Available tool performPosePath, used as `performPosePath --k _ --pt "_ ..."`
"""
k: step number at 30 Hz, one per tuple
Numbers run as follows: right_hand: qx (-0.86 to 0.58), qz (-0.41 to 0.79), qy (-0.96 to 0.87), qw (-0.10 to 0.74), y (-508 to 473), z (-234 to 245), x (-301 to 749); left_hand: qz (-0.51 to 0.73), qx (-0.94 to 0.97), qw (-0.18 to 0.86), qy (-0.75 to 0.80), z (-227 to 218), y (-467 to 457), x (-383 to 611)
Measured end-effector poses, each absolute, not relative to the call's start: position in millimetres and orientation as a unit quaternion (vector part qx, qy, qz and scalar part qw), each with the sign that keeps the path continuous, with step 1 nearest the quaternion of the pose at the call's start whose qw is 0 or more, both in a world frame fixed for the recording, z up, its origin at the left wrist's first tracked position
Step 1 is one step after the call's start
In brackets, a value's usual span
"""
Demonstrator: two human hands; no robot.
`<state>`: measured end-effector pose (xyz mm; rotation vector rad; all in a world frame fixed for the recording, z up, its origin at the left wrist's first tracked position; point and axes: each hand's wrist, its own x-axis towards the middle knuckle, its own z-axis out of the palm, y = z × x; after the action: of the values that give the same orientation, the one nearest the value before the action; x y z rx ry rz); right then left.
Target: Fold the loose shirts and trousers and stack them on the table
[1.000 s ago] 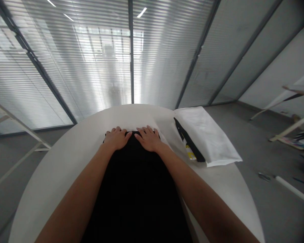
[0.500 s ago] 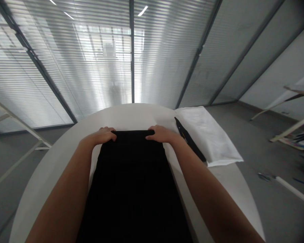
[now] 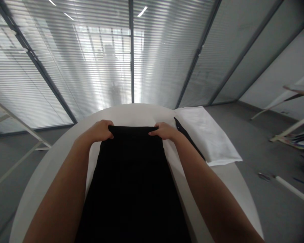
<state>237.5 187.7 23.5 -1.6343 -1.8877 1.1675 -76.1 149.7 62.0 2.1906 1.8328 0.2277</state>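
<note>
Since the frames before, my hands had gone from lying flat and close together on the black cloth to pinching its two far corners, and that far edge had risen a little in view. The black cloth point(image 3: 134, 185) ran from below my chest up the middle of the white round table point(image 3: 45, 175), its near end cut off by the bottom of the view. At its far end, my left hand point(image 3: 103, 131) was clamped on the left corner and my right hand point(image 3: 163, 131) on the right one, well apart, the edge stretched straight between them. Past my right forearm, which partly hid it, lay a narrow black strip point(image 3: 181, 128), right against a flat white packet point(image 3: 210, 135). On the grey floor point(image 3: 238, 125) to the right lay a white tube point(image 3: 294, 191). To the left stood a pale frame point(image 3: 17, 120). Beyond everything, horizontal blinds point(image 3: 162, 67) hung between dark posts, daylight coming through the slats.
</note>
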Motion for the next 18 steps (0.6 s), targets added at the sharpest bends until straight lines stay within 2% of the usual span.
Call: performPosePath --k 5,8,13,18 --pt "-0.571 0.382 -0.608 0.397 183.9 35.4 232.7 0.252 0.733 -0.008 0.632 63.7 152.8 -70.3" --pt "-0.533 0.380 -0.596 0.465 181.7 42.6 228.9 0.318 0.716 -0.040 0.621 63.7 152.8 -68.7" --pt "-0.511 0.421 -0.598 0.451 173.5 57.8 227.2 0.320 0.709 -0.009 0.628 68.3 149.8 -76.1" --pt "-0.456 0.481 -0.663 0.348 154.4 83.7 243.3 0.240 0.724 0.119 0.635 90.2 134.6 -90.8"
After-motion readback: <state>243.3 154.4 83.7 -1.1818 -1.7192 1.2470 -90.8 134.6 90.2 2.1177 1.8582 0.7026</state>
